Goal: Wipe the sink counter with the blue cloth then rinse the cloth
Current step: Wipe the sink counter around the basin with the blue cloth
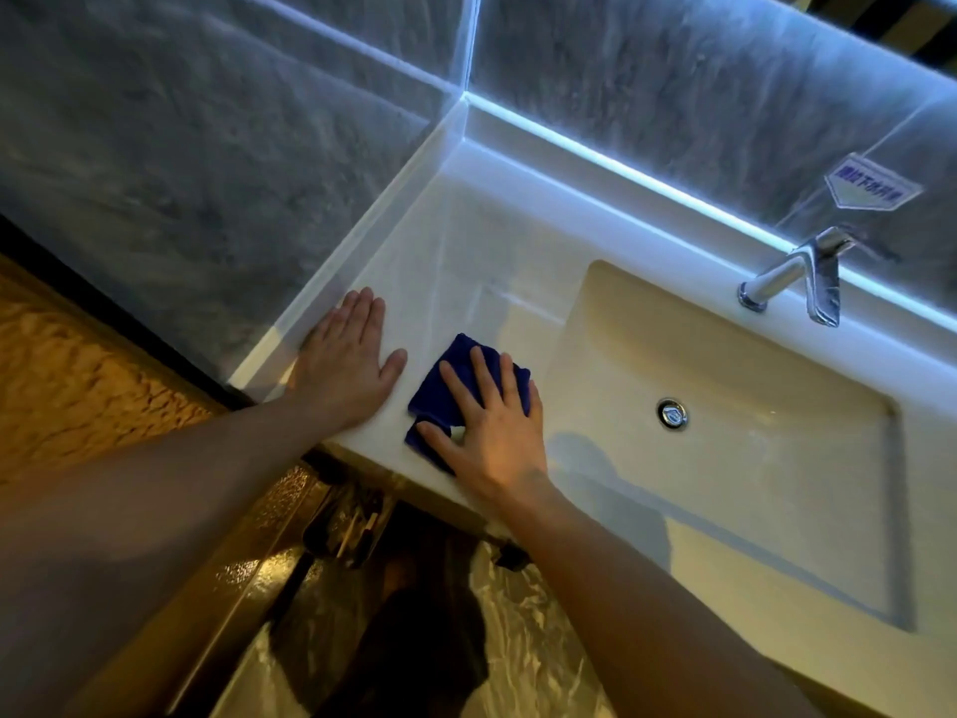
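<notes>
My right hand presses the blue cloth with fingers spread, left of the sink basin. Left hand flat, fingers together. Cloth overhangs the table edge; could slip off.

Both forearms are bare, no sleeves showing anywhere in view. The left hand and right hand seem free of rings or watches.

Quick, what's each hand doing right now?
Left hand: open, flat on the counter, holding nothing.
Right hand: open, pressing the blue cloth.
</notes>
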Motion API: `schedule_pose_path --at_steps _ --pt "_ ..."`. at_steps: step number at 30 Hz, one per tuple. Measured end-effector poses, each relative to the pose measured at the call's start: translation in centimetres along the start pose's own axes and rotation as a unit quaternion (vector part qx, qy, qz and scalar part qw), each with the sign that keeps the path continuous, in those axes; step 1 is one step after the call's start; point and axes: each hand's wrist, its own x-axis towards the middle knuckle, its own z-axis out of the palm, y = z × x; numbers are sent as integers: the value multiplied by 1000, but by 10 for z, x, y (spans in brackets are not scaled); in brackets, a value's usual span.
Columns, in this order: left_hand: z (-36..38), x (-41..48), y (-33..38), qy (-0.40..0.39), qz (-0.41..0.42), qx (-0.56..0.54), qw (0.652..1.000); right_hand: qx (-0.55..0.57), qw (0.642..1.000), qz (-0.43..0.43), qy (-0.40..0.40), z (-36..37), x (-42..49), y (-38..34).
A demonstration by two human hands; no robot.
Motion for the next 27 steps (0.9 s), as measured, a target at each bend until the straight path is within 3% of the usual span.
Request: schedule_pose_path --at_steps 14,17,19,21,23,27 --pt "-7 -10 -3 -25 15 0 1000 18 998 -49 16 30 -94 -8" --pt "-6 -22 -2 -29 20 5 999 93 995 -39 2 31 -119 -3" --pt "-4 -29 -1 -24 18 7 1000 224 975 -7 -4 22 -131 -1" --pt "-5 -29 -1 -16 16 -1 1000 375 925 46 35 6 -134 0" --pt "-5 -29 0 -11 18 -6 1000 445 887 86 92 -12 -121 -2" --pt "-3 -29 -1 4 20 -17 1000 359 912 109 168 -45 -43 4"
